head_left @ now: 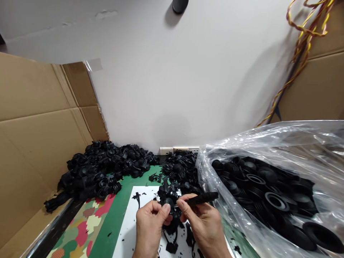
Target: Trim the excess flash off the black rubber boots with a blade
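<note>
My left hand [150,224] pinches a small round black rubber part [168,201] between thumb and fingers. In my right hand [205,222] is a black-handled, pen-like tool [206,197], its back end pointing right. The tool's tip is close to the rubber part, but I cannot make out the blade or whether it touches. Beneath both hands lies a white sheet [127,224] strewn with black rubber scraps [172,246].
Ribbed black rubber pieces [107,165] form a heap at the left, beside a cardboard wall [40,143]. Scraps and parts [181,166] pile up at the back. A clear plastic bag [212,179] of black rubber bellows [276,201] stands right. Green surface [107,233] shows beside the sheet.
</note>
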Available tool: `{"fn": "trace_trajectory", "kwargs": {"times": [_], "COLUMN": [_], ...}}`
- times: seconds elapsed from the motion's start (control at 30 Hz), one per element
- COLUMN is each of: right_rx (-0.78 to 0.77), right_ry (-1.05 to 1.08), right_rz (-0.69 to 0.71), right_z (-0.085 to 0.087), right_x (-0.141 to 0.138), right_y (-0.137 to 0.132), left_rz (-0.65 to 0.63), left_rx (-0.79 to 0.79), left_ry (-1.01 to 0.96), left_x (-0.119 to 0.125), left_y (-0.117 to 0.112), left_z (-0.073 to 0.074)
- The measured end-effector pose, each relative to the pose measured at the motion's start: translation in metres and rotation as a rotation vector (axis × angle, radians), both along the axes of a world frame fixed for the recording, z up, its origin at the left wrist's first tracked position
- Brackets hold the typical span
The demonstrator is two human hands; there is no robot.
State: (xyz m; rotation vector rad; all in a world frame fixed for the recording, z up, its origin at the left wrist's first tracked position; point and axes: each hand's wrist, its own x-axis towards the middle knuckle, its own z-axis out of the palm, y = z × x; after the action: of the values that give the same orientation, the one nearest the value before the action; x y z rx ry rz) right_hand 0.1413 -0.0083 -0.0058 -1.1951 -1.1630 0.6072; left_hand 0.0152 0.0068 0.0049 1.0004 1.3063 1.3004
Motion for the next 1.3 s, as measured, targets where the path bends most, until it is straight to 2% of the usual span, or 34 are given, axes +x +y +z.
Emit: {"fn": "trace_trajectory", "kwargs": {"times": [0.1,0.2,0.27,0.33,0.37,0.43,0.57,0.7,0.8,0.93,1.03,1.3], "right_rx": [0.090,0.294,0.386,0.371,0.329,0.214,0.044,-0.026,-0.012,0.041,-0.017,-0.057], "right_ry": [-0.137,-0.384,-0.525,-0.591,-0.581,-0.511,-0.333,-0.090,0.026,0.015,-0.047,-0.114], "right_rz": [-0.028,-0.051,-0.108,-0.178,-0.203,-0.199,-0.086,-0.035,0.004,0.093,0.153,0.161], "right_z": [-0.001,-0.002,-0.004,-0.007,-0.008,-0.010,-0.007,0.003,0.009,0.010,0.006,0.012], "right_x": [-0.003,-0.003,0.001,0.006,0.008,0.011,0.013,0.012,0.010,0.010,0.012,0.013], "right_y": [-0.001,-0.002,0.000,0.004,0.007,0.011,0.011,0.003,-0.002,-0.003,0.000,0.000], "left_rz": [-0.016,-0.035,0.040,0.147,0.181,0.169,0.101,0.063,0.051,0.017,-0.009,0.023], "left_rx": [0.029,0.039,0.035,0.033,0.040,0.043,0.054,0.046,0.034,0.021,0.041,0.072], "left_ry": [0.016,-0.020,-0.060,-0.123,-0.163,-0.226,-0.233,-0.200,-0.185,-0.176,-0.156,-0.126], "left_x": [0.002,0.001,-0.002,-0.006,-0.008,-0.011,-0.013,-0.012,-0.010,-0.008,-0.006,0.000], "left_y": [0.000,0.001,0.002,0.005,0.006,0.007,0.005,0.004,0.004,0.003,0.000,-0.002], "left_z": [-0.007,-0.008,-0.004,0.003,0.006,0.011,0.011,0.008,0.009,0.011,0.012,0.013]}}
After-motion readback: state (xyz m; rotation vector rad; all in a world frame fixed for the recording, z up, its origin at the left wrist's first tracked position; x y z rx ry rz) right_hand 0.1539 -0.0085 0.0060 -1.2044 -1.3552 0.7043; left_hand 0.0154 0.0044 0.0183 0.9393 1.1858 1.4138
